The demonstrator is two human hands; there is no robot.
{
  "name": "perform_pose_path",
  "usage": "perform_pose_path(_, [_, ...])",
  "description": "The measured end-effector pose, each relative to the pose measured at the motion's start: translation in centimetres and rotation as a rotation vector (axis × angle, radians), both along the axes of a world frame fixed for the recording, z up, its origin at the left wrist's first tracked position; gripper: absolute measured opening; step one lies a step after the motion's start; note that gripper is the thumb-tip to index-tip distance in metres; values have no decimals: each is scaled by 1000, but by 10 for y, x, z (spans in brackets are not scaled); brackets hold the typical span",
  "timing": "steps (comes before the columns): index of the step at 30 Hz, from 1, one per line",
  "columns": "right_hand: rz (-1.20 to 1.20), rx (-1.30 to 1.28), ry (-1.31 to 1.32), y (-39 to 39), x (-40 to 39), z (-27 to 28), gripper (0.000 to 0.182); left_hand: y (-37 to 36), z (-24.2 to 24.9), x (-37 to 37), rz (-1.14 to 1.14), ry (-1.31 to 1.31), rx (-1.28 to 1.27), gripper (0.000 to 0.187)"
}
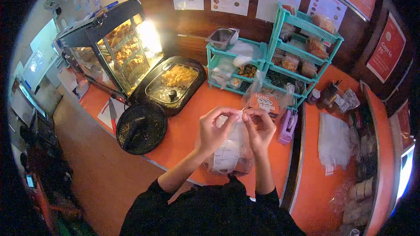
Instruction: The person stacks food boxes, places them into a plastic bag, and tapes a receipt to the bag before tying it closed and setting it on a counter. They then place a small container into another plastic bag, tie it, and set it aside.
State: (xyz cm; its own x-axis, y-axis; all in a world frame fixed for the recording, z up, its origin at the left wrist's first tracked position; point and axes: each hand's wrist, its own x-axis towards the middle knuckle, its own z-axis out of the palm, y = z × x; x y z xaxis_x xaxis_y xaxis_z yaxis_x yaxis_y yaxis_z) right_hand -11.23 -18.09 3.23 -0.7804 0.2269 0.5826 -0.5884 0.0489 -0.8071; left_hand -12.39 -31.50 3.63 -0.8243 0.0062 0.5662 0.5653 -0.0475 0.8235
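Left hand and right hand are pinching what looks like the top of a plastic bag, tips together; it's sitting just below, running lengthwise toward the counter's near edge.

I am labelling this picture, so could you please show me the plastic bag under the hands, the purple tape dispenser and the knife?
Plastic bag (239, 137): head view, middle of its visible side.
Purple tape dispenser (286, 128): head view, middle of its body.
Knife (112, 110): head view, on the blade.
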Motion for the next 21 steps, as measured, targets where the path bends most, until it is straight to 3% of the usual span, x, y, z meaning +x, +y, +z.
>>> perform_pose_path(2, [3, -126, -58, 0, -3, -3, 11, 0, 5, 2, 34, 17, -37, 10])
perform_pose_path(6, [-42, -122, -76, 2, -7, -8, 12, 0, 14, 8, 111, 43, -105, 9])
perform_pose_path(14, [15, 90, 38, 10, -6, 1, 10, -2, 2, -1, 128, 109, -126, 7])
perform_pose_path(21, [5, 99, 16, 14, -5, 6, 8, -1, 7, 2, 102, 85, -111, 5])
